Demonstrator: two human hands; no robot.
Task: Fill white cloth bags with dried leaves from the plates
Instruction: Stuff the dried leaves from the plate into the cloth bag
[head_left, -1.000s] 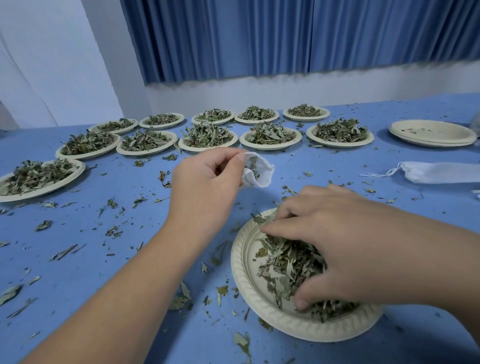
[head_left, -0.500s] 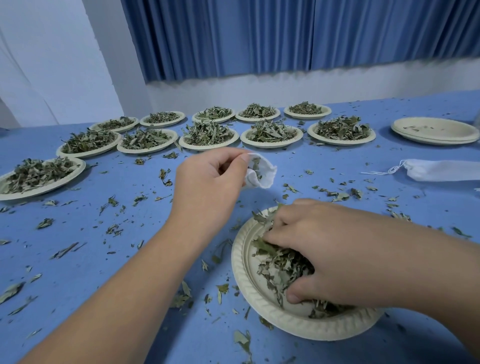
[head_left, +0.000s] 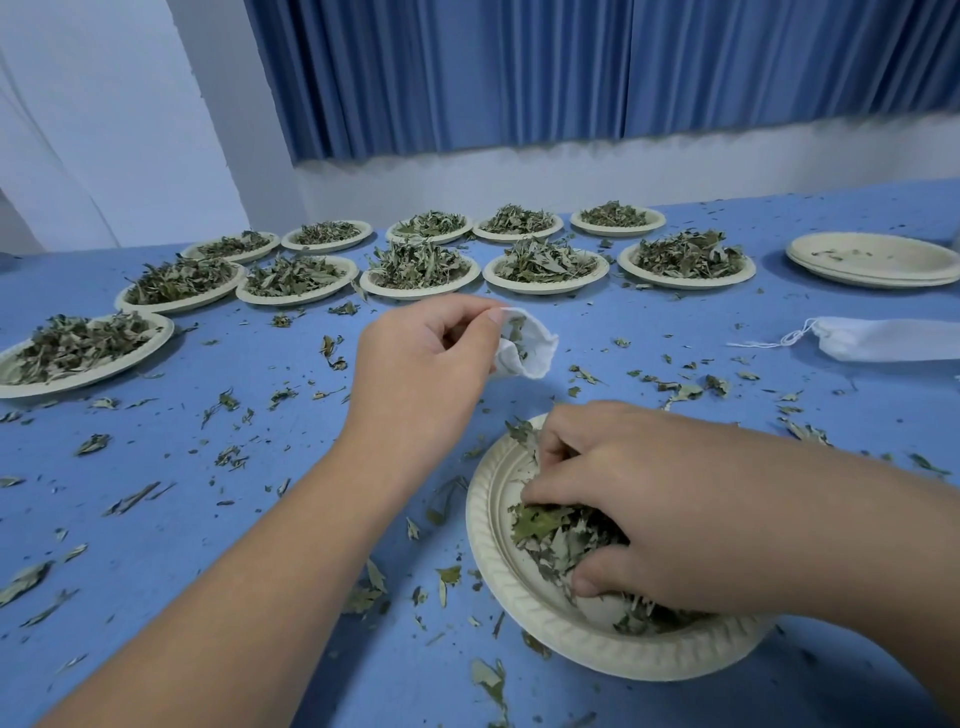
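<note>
Fingers (head_left: 566, 441) of the right hand (head_left: 665, 514): curled down into the dried leaves (head_left: 561, 535) on the near plate (head_left: 498, 577), thumb tucked low at the near side, gripping a clump. Fingers (head_left: 467, 332) of the left hand (head_left: 421, 364): curled as well, thumb and forefinger pinching the rim of a white cloth bag (head_left: 535, 353). Holds that bag above the table (head_left: 156, 519), just beyond the near plate and slightly to its left, mouth gaping toward the right, a few leaves showing inside.

Further out, at the right edge: a second white bag (head_left: 893, 340) lying flat, drawstring trailing to the left. Beyond it, a stack of plates (head_left: 878, 275) holding only a few scraps. Along the far side, from far left to middle right: two rows of heaped plates (head_left: 415, 292), each piled with leaves. Everywhere between, loose scraps (head_left: 332, 353) strewn over the blue tabletop. Behind the table, a white wall (head_left: 519, 176) under a pleated blue curtain (head_left: 519, 78).
</note>
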